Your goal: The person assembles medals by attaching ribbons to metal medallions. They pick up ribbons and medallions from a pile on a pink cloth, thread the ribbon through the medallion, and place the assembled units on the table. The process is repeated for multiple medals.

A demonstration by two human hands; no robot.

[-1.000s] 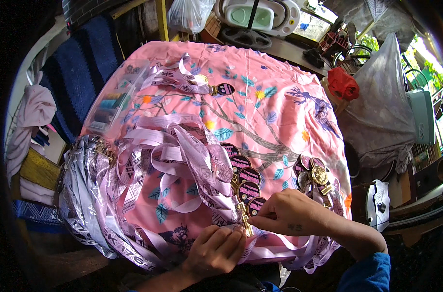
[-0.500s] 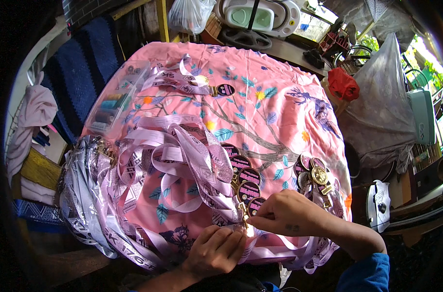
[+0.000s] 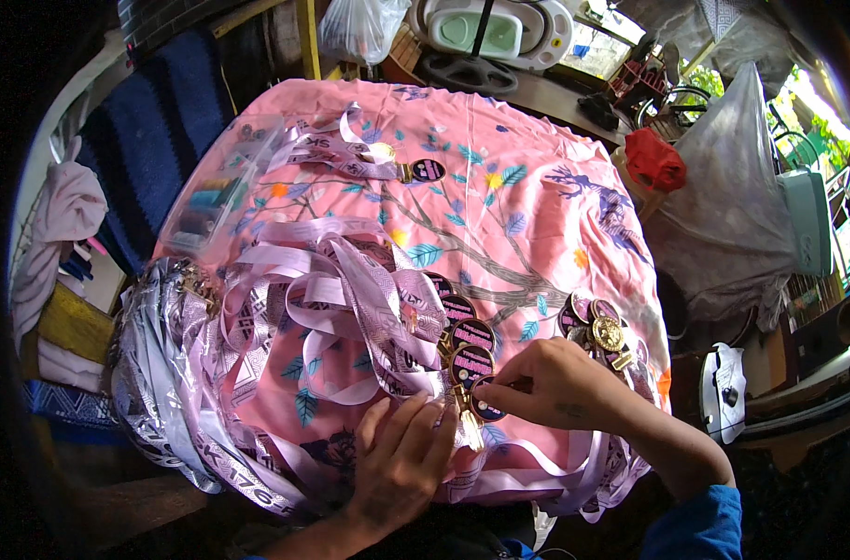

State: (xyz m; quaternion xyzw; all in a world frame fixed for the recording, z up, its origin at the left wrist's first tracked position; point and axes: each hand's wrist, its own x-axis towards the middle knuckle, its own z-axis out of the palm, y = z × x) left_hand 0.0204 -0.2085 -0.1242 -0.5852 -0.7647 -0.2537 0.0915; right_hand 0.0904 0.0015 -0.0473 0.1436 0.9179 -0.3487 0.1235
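Note:
My right hand [image 3: 554, 387] is closed in a pinch at the edge of a round dark medal [image 3: 486, 408] with pink lettering and a gold rim. A gold clasp [image 3: 469, 427] hangs beside that medal. My left hand [image 3: 401, 457] lies just left of it, fingers stretched over the end of a lilac ribbon [image 3: 408, 364]; its thumb is hidden. Above the right fingertips, several more medals [image 3: 471, 338] overlap in a column, their printed ribbons looped to the left.
A pink floral cloth [image 3: 499, 224] covers the table. Another cluster of medals [image 3: 608, 332] sits at the right edge. Grey ribbons [image 3: 154, 373] hang over the left side. A clear box of thread spools [image 3: 210, 201] and one medal [image 3: 428, 170] lie farther back.
My left hand has gone from bunched fingers at the clasp to stretched fingers on the ribbon, a little farther left and up. My right hand has shifted slightly up onto the lowest medal.

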